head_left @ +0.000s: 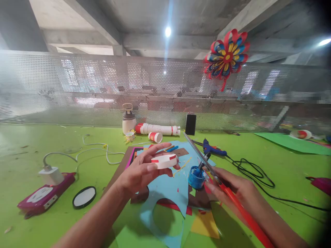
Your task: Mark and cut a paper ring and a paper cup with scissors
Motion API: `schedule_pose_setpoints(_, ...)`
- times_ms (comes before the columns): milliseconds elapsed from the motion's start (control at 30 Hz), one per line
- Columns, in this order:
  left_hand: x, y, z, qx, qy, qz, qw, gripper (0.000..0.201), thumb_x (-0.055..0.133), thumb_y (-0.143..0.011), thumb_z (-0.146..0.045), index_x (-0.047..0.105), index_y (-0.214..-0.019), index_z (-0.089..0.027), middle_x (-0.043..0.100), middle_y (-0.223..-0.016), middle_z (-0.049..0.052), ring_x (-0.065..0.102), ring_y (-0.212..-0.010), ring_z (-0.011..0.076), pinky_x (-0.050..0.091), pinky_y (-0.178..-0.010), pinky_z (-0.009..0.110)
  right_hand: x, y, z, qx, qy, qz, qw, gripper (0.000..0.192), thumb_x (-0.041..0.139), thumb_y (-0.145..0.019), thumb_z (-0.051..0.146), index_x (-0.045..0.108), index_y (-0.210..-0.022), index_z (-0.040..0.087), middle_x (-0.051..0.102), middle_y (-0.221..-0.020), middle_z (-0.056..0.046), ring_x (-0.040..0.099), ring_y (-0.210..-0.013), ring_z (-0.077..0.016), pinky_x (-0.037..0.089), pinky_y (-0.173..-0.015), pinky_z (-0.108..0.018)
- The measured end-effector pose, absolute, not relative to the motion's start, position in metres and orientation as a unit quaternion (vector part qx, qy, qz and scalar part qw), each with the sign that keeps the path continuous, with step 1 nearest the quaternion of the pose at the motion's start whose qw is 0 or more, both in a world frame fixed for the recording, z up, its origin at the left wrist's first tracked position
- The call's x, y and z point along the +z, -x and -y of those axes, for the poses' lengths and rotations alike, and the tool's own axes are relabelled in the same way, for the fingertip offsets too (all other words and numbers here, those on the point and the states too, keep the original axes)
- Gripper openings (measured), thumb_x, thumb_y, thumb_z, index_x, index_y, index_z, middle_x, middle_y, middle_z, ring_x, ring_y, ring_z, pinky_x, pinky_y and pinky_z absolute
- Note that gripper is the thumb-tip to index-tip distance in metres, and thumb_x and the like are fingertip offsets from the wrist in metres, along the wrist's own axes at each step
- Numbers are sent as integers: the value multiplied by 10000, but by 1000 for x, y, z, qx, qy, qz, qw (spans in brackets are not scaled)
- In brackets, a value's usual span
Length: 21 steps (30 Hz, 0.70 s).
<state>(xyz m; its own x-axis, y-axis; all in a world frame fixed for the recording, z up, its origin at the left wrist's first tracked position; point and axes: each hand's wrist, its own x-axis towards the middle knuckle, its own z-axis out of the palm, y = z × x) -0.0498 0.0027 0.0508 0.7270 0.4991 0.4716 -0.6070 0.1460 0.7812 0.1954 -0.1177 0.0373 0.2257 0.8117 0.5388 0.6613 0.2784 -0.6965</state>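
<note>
Above the middle of the worktable, my left hand (144, 168) holds a white paper ring (165, 162) with red patches on its rim. The thumb is on its near side and the other fingers are spread around it. In my right hand (234, 184) is a long-bladed tool with a red handle (243, 210); its metal blade points forward and to the left. Whether it has one blade or two closed ones, I cannot tell. A jar of blue paint (196, 178) with a dark-handled brush (205, 159) in it stands just left of my right fingers. Light blue paper (168, 189) with a round cut-out lies below.
A blue glue gun (214, 149) with a black cord lies behind my right hand. Left are a purple power strip (49, 196) with a white plug and a round black-rimmed disc (84, 197). A tube of stacked cups (160, 129), a sprayer (128, 122) and a phone (190, 124) are farther back.
</note>
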Motion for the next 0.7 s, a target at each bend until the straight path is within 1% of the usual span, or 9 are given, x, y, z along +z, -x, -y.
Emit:
schedule_pose_setpoints(67, 51, 50, -2, 360, -548, 53, 753, 594, 794, -783, -298, 617, -1339, -188, 737, -1112, 126, 702, -1032, 259, 556, -820, 304, 41, -192, 122, 112, 599, 607, 511, 273, 732, -770, 372, 792, -1002, 241, 814, -872, -58, 759, -704, -249, 620, -577, -288)
schedule_pose_setpoints(167, 52, 50, 0, 356, -568, 49, 741, 607, 802, -768, -300, 616, -1340, -217, 725, -1133, 113, 701, -1031, 255, 559, -824, 308, 47, -188, 127, 162, 601, 592, 511, 339, 716, -785, 412, 773, -1056, 216, 803, -847, -61, 753, -692, -242, 621, -584, -299)
schedule_pose_setpoints(267, 54, 52, 0, 356, -605, 40, 711, 640, 830, -740, -300, 615, -1341, -249, 716, -1133, 82, 703, -964, 208, 546, -840, 284, 53, -184, 130, 196, 603, 584, 506, 365, 708, -805, 408, 749, -1106, 207, 785, -815, -52, 744, -678, -228, 620, -625, -312)
schedule_pose_setpoints(367, 55, 53, -3, 360, -638, 40, 679, 680, 848, -724, -292, 600, -1356, -266, 708, -1130, 60, 680, -936, 171, 529, -850, 256, 61, -181, 130, 210, 603, 581, 505, 370, 736, -797, 380, 742, -1123, 206, 775, -843, -48, 742, -728, -226, 613, -671, -311)
schedule_pose_setpoints(467, 54, 52, -5, 353, -656, 49, 665, 712, 849, -718, -221, 576, -1372, -291, 692, -1168, 52, 653, -1000, 170, 518, -863, 250, 69, -177, 129, 230, 596, 582, 504, 376, 750, -801, 375, 730, -1137, 208, 758, -896, -45, 726, -797, -219, 595, -701, -296)
schedule_pose_setpoints(533, 51, 50, -6, 349, -668, 50, 655, 722, 844, -712, -159, 573, -1363, -316, 671, -1225, 45, 630, -1075, 179, 507, -893, 259, 75, -173, 128, 251, 584, 585, 504, 392, 732, -832, 388, 705, -1180, 210, 737, -903, -37, 701, -794, -194, 576, -708, -282)
schedule_pose_setpoints(633, 47, 48, -6, 350, -708, 34, 612, 742, 840, -708, -121, 558, -1362, -330, 610, -1337, 53, 579, -1191, 215, 482, -968, 311, 81, -164, 123, 297, 548, 598, 504, 412, 671, -891, 441, 662, -1227, 203, 685, -809, -8, 651, -725, -156, 548, -654, -258)
schedule_pose_setpoints(700, 46, 48, -4, 349, -752, 10, 559, 718, 840, -714, -142, 557, -1352, -308, 560, -1392, 74, 544, -1243, 253, 459, -1016, 367, 82, -157, 117, 330, 518, 605, 507, 391, 630, -916, 463, 661, -1194, 189, 651, -763, 5, 623, -687, -142, 532, -612, -248)
